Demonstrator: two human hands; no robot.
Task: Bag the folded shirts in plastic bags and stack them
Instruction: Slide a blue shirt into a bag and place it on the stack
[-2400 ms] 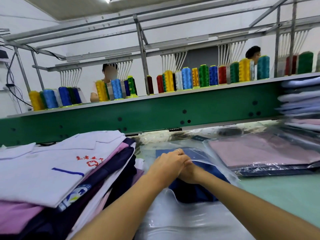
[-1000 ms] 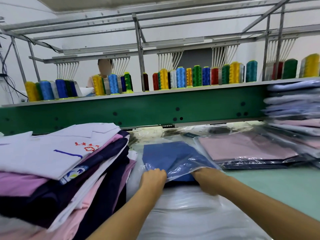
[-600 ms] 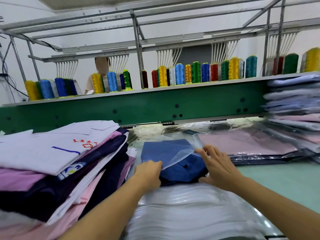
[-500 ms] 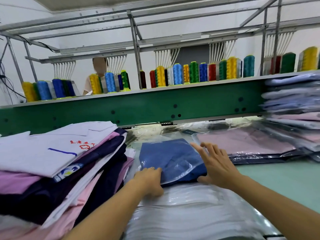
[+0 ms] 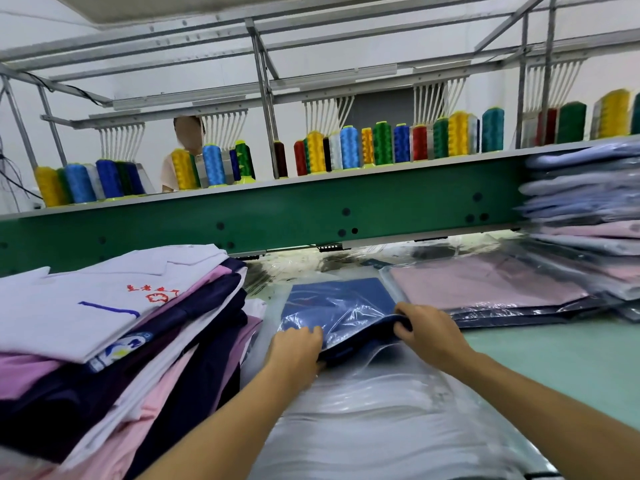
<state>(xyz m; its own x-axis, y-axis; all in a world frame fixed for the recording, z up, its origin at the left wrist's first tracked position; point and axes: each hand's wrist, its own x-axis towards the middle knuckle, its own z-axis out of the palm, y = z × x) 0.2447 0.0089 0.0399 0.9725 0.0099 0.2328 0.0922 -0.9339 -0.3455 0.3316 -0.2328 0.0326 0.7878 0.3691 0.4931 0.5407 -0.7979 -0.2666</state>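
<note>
A pale green counter (image 5: 554, 358) runs under a long green machine beam (image 5: 381, 209). A shelf on the beam carries rows of coloured thread cones (image 5: 349, 147), and a grey metal frame (image 5: 263, 81) stands overhead. A person (image 5: 188, 133) stands behind the cones.

At centre, a clear plastic bag (image 5: 360, 315) mostly covers a folded blue shirt (image 5: 356, 344), which lies on a stack of empty clear bags (image 5: 363, 427). The left hand's (image 5: 296, 344) fingers curl on the bag's near edge; the right hand's (image 5: 429, 332) fingers grip the shirt's near right corner.

A bagged pink shirt (image 5: 485, 285) lies just to the right, with a tall stack of bagged shirts (image 5: 581, 209) behind it. A pile of unbagged folded shirts (image 5: 104, 323) sits on the left.
</note>
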